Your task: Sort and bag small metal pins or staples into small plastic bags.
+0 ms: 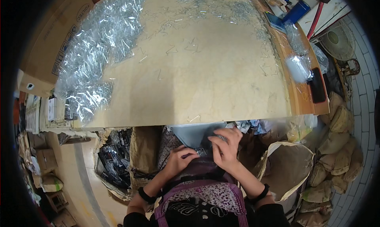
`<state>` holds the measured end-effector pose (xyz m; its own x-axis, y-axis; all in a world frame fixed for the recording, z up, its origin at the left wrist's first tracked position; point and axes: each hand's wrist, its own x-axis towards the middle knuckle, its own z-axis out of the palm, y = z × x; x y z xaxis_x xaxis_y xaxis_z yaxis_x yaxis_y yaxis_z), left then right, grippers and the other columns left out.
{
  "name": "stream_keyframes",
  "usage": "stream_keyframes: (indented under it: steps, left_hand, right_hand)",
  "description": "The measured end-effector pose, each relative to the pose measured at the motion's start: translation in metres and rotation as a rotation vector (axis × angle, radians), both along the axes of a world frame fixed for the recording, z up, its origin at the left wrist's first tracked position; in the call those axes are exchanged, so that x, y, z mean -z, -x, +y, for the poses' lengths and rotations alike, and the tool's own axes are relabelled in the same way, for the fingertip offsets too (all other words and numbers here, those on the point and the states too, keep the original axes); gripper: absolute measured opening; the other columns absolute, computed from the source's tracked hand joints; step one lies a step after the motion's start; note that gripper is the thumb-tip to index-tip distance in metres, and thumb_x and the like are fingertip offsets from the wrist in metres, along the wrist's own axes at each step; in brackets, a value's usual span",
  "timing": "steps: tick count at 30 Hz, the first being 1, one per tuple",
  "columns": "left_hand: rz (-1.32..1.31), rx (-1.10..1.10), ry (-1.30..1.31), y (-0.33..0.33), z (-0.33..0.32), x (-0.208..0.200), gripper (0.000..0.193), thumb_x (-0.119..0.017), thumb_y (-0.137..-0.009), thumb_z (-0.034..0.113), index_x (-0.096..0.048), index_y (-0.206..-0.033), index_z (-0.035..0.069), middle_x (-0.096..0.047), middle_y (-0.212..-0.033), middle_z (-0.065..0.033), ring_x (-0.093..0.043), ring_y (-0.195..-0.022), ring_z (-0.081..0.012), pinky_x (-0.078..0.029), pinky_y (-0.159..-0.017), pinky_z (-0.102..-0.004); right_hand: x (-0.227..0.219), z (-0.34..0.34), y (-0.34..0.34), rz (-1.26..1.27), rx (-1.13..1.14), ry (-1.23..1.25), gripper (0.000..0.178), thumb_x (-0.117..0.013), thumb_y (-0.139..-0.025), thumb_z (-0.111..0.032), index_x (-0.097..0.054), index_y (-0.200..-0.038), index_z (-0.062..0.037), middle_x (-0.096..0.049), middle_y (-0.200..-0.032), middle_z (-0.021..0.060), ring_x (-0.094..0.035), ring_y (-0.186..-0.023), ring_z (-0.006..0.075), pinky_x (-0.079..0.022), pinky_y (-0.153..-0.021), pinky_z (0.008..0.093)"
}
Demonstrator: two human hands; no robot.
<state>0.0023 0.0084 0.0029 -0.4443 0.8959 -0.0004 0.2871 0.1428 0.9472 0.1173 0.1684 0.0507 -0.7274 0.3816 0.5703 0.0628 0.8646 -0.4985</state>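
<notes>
Just below the table's front edge, my left hand is closed, with small silvery bent wire pieces at its fingertips. My right hand is beside it, fingers curled inward. Something greyish shows among those fingers, too small to make out. Between and beyond both hands lies a smooth grey-blue surface, partly under the table edge; its kind cannot be told. A single bent wire piece rests on the table close to its front edge.
Clear plastic packs of shiny wire pieces heap up at the table's left. Loose wires scatter at its far side. A phone lies on the right ledge. Open containers stand below: one of dark packets, a pale-rimmed sack.
</notes>
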Motion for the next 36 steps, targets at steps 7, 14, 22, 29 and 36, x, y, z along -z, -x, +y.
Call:
stream_keyframes:
  steps: [7,14,22,29,36]
  left_hand:
    - [-0.058,-0.135,0.041,-0.005,0.003,-0.006,0.008,-0.071,-0.075,0.004,-0.067,-0.081,0.001,-0.064,-0.078,-0.0080,-0.059,-0.071,-0.0153,-0.047,-0.065,-0.0258]
    - [-0.104,-0.087,0.003,-0.001,0.003,-0.004,0.007,-0.070,-0.076,0.003,-0.067,-0.081,0.001,-0.066,-0.080,-0.0069,-0.060,-0.073,-0.0157,-0.048,-0.068,-0.0274]
    - [-0.135,0.129,0.083,0.003,0.002,0.009,0.006,-0.067,-0.079,0.006,-0.067,-0.085,0.002,-0.067,-0.085,-0.0066,-0.061,-0.081,-0.0189,-0.048,-0.076,-0.0292]
    - [-0.272,0.465,0.184,0.020,-0.006,-0.007,0.017,-0.068,-0.080,0.010,-0.066,-0.095,0.002,-0.066,-0.103,-0.0126,-0.064,-0.096,-0.0209,-0.048,-0.086,-0.0312]
    - [-0.171,0.018,-0.180,0.056,0.035,-0.088,0.037,-0.069,-0.079,0.004,-0.059,-0.114,0.003,-0.064,-0.108,-0.0130,-0.062,-0.099,-0.0200,-0.049,-0.086,-0.0307]
  right_hand:
    - [-0.023,0.012,0.033,-0.271,-0.163,-0.156,0.041,-0.053,-0.076,-0.002,-0.060,-0.115,-0.0097,-0.050,-0.131,0.0074,-0.047,-0.120,0.0224,-0.027,-0.099,0.0428]
    - [0.019,-0.015,-0.022,-0.170,0.123,0.354,0.033,-0.070,-0.077,-0.018,-0.064,-0.109,-0.0135,-0.051,-0.094,0.0088,-0.046,-0.097,0.0241,-0.029,-0.085,0.0389]
    - [0.060,-0.008,-0.036,-0.490,-0.291,0.694,0.027,-0.066,-0.080,-0.014,-0.062,-0.106,-0.0139,-0.061,-0.095,0.0092,-0.056,-0.098,0.0286,-0.032,-0.092,0.0393]
    - [0.035,-0.002,-0.031,-0.516,-0.515,0.409,0.021,-0.063,-0.074,-0.002,-0.065,-0.092,-0.0114,-0.063,-0.085,0.0092,-0.059,-0.080,0.0304,-0.048,-0.071,0.0387]
    - [-0.056,0.038,0.037,-0.086,-0.535,0.179,0.031,-0.066,-0.075,-0.003,-0.066,-0.106,-0.0086,-0.060,-0.088,0.0083,-0.057,-0.081,0.0251,-0.044,-0.073,0.0352]
